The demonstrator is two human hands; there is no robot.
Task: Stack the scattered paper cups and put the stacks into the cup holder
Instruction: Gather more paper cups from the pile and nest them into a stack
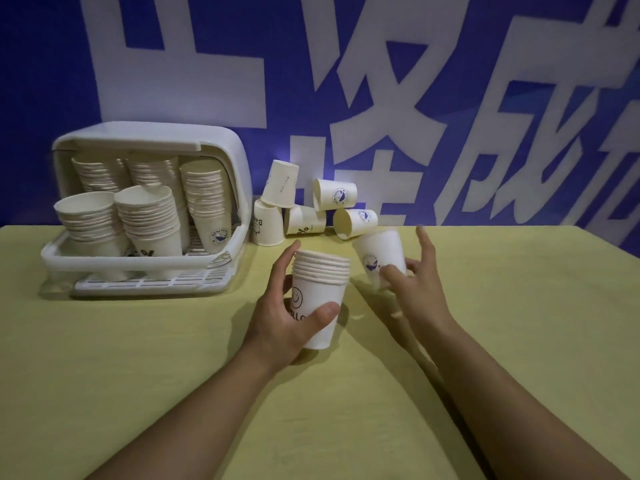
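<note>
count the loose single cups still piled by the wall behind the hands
5, though one may hide behind: one upside down on the table, one upside down atop the pile, one lying behind it, one on its side higher up, one lying at right.

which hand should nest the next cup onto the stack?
Right, probably. The right hand already pinches a single cup just right of the stack, level with its open top. The left hand grips the stack upright and is best kept as the steadying hand.
</note>
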